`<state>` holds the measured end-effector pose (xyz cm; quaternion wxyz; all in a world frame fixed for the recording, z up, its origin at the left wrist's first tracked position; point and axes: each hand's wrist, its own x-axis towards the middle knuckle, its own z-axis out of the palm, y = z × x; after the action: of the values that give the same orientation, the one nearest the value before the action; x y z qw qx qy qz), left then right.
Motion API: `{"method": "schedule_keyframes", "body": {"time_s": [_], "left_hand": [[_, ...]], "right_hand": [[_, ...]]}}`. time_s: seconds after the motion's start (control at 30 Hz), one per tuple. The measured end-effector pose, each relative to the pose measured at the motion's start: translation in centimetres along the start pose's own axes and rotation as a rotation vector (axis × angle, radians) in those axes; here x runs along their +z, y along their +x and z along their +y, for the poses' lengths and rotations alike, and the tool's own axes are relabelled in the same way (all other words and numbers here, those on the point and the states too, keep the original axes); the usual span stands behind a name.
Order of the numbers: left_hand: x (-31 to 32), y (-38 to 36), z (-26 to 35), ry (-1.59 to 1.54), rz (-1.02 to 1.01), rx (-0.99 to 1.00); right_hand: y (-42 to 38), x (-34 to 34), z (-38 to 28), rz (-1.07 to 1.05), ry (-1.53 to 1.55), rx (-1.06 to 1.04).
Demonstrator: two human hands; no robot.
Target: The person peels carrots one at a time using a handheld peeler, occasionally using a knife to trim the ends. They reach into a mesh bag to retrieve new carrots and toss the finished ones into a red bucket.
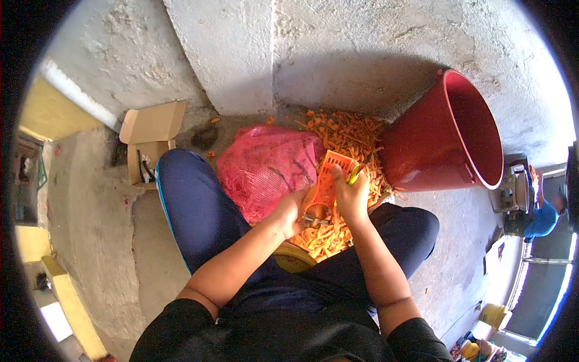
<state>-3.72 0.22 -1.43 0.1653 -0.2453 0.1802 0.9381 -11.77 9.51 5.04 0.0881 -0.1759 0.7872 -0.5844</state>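
Strips of orange colour (344, 134) lie in a loose heap on the floor (163, 235), between a pink-red mesh sack (265, 166) and a big dark red bucket (422, 142). More orange strips are nearer to the person, in front of the crossed legs (193, 205), just above a yellow container (292, 256), of which only a part is visible. Over these strips, the two hands are close together at an orange slotted plastic piece (339, 161), which is tilted. The right hand (353, 192) is closed around a yellow-green object (354, 175), and its thumb lies against the slotted piece. The left hand (292, 212) is cupped at the lower left side of this piece; I cannot tell how its fingers close. Below the hands is a small greyish part, too unclear to name. On the left, an open cardboard box (142, 158) stands near the knee, with dark objects inside. Far on the right, another person (537, 223) in blue is seen.
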Motion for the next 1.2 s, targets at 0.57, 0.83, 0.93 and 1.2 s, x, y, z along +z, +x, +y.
{"method": "schedule_keyframes", "body": {"time_s": [0.57, 0.83, 0.93, 1.2], "left_hand": [[0.2, -0.3, 0.0, -0.073, -0.040, -0.033], [1.6, -0.9, 0.0, -0.183, -0.003, -0.014], [0.8, -0.5, -0.4, -0.123, 0.007, 0.010], [2.1, -1.1, 0.0, -0.039, 0.063, 0.028]], "right_hand": [[-0.3, -0.3, 0.7, 0.010, 0.182, 0.121], [-1.1, 0.6, 0.4, 0.038, 0.032, -0.079], [-1.1, 0.4, 0.2, 0.064, -0.140, -0.133], [0.0, 0.3, 0.6, 0.162, -0.239, -0.063]]}}
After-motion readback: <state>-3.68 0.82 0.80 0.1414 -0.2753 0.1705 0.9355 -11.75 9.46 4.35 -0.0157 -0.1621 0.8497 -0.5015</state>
